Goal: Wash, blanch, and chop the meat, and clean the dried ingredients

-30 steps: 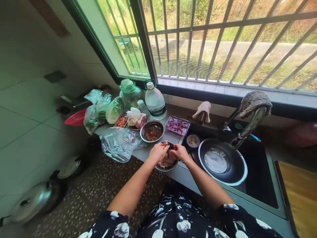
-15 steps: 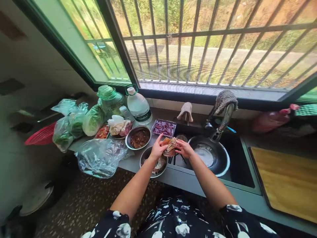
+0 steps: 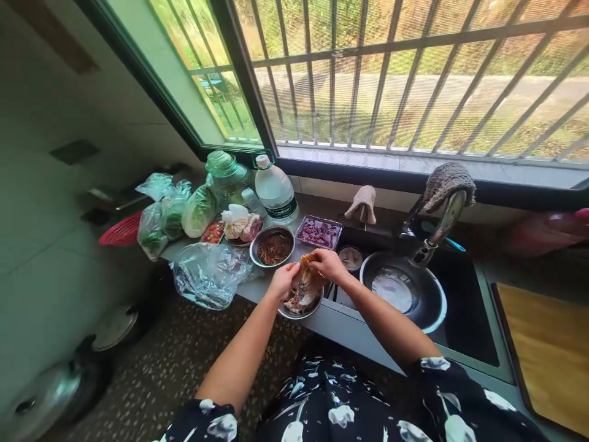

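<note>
Between both hands, over a metal bowl (image 3: pixel 299 315), hangs a pale pinkish piece of raw meat (image 3: pixel 311 279) with a yellowish top edge. My left hand (image 3: pixel 284 281) pinches its left side with thumb and fingers. From the upper right, my right hand (image 3: pixel 329 265) grips the yellowish edge, fingers bent over it. More pale, reddish meat shows in the bowl below and partly merges with the held piece. Just behind stands another metal bowl (image 3: pixel 272 247) of brown strips. A tray of dark red pieces (image 3: pixel 319 232) lies beyond my right hand.
Right of my hands, a metal basin (image 3: pixel 432 319) sits in the dark sink under the cloth-wrapped faucet (image 3: pixel 451 209). A wooden cutting board (image 3: pixel 547 350) lies at far right. Leftward are a crumpled plastic bag (image 3: pixel 207 276), a cabbage (image 3: pixel 199 212) and a large water bottle (image 3: pixel 275 190).
My right hand has moved up and over to the meat's yellowish edge, closing on it. The meat now hangs lower over the bowl. The whole view has shifted and tilted slightly.
</note>
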### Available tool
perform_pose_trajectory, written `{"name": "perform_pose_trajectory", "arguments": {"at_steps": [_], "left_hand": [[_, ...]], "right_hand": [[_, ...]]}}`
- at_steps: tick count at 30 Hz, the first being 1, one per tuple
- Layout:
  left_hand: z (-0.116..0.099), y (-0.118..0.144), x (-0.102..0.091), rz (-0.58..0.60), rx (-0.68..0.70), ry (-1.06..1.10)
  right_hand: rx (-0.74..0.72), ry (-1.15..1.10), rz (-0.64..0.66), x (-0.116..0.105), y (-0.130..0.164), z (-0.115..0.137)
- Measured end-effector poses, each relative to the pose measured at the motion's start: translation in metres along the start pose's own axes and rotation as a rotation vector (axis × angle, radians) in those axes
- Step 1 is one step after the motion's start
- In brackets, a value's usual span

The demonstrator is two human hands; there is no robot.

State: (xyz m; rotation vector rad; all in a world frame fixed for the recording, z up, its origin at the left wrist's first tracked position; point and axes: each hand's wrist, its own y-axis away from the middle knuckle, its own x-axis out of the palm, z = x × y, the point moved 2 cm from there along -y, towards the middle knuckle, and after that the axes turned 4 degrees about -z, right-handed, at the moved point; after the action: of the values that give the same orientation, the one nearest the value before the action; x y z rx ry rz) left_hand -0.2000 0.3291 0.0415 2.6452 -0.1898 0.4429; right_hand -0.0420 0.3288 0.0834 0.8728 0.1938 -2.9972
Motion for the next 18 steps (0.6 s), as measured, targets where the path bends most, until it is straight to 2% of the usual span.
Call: {"name": "perform_pose_trajectory", "arguments": {"at_steps": [3,6,8,12,15,18], "left_hand": [[-0.016,0.014,-0.011,0.034,-0.033,0.128],[-0.018,0.019,-0.026,-0.001,-0.066,0.185],[-0.011,0.016,-0.039,-0.097,-0.083,0.184],[0.013,0.003,-0.06,-0.285,-0.108,0.132],[0.027,-0.006,-0.068,-0.31,-0.124,0.114],[0.034,-0.013,-0.071,-0.319,-0.138,0.093]], "right_hand": [[-0.238,0.386,0.018,0.0,-0.006,0.044],[-0.357,0.542,0.07,0.017,-0.003,0.06],[-0.427,0.565,0.1,0.036,0.002,0.051],[-0.601,0.536,0.064,0.076,0.02,0.009],[-0.715,0.518,-0.005,0.092,0.036,-0.012],[-0.804,0.492,-0.035,0.094,0.05,-0.017]]}}
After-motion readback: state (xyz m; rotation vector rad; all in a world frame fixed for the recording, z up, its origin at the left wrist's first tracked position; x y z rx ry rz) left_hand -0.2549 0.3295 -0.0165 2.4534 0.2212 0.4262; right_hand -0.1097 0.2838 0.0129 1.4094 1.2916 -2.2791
